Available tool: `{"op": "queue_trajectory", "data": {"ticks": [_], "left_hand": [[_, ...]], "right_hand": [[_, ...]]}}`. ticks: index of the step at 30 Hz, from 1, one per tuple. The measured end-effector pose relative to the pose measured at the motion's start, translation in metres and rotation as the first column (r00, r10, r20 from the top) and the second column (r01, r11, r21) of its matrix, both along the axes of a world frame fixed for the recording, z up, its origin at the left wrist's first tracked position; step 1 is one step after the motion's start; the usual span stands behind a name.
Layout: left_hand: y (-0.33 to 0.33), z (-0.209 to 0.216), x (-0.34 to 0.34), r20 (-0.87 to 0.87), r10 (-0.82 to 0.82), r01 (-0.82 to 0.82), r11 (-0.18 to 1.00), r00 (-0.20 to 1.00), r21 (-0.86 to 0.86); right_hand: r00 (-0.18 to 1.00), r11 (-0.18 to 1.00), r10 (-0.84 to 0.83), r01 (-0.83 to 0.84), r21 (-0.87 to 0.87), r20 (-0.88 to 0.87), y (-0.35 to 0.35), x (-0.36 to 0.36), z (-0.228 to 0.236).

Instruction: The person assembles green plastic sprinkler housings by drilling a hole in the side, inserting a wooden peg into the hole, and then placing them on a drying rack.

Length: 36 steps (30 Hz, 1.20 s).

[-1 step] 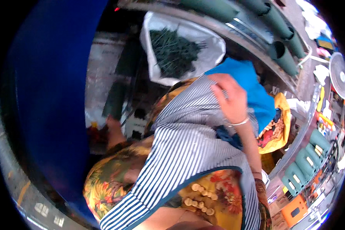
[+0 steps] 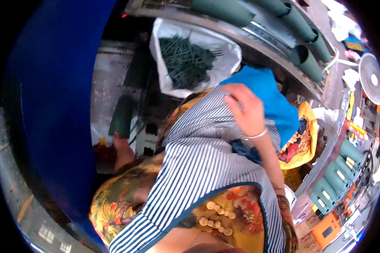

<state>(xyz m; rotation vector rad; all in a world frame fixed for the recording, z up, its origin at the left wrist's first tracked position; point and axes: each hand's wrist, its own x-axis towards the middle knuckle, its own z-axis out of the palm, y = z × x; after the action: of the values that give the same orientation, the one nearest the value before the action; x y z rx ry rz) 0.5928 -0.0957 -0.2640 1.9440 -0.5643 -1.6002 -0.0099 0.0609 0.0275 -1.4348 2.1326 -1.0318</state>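
Note:
My left hand (image 2: 123, 151) reaches out at the left, its fingers at the near end of a dark green tube-like piece (image 2: 122, 116). The fingers are small and blurred there, but they seem closed on that end. Across my lap lies a blue-and-white striped apron (image 2: 198, 168). My right hand (image 2: 248, 111), with a pale bracelet at the wrist, rests on the apron with its fingers loosely bent and nothing in them. A bright blue cloth (image 2: 274, 105) lies just beyond and beside it.
A white sack (image 2: 221, 48) of dark green strips (image 2: 185, 61) stands ahead. Green tubes (image 2: 310, 63) lie on a metal rack (image 2: 266, 52) behind it. A blue panel (image 2: 55, 105) fills the left. A yellow bag (image 2: 310, 126), a fan (image 2: 372, 79) and an orange case (image 2: 327, 231) are at right.
The whole view has shifted slightly, so most things sit a little further left. Both hands stay in about the same places.

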Motion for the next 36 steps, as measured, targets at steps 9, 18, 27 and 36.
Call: {"op": "queue_trajectory", "data": {"ticks": [9,18,27,36], "left_hand": [[-0.123,0.115,-0.220,-0.772,-0.315,0.270,0.944,0.552,-0.192],[-0.060,0.274,-0.679,-0.709,-0.656,0.471,0.727,0.260,-0.500],[-0.021,0.178,-0.795,0.409,-0.891,0.701,-0.164,0.196,-0.694],[-0.068,0.174,-0.785,0.427,-0.891,0.923,-0.285,-0.156,-0.258]], "right_hand": [[0.995,0.999,-0.030,0.028,0.019,0.091,0.013,-0.002,-0.040],[0.810,0.823,-0.566,0.565,0.059,0.151,0.117,-0.011,0.009],[0.553,0.564,-0.818,0.825,0.033,0.160,0.200,0.004,0.028],[0.518,0.525,-0.836,0.851,-0.009,0.182,0.233,-0.030,0.007]]}}
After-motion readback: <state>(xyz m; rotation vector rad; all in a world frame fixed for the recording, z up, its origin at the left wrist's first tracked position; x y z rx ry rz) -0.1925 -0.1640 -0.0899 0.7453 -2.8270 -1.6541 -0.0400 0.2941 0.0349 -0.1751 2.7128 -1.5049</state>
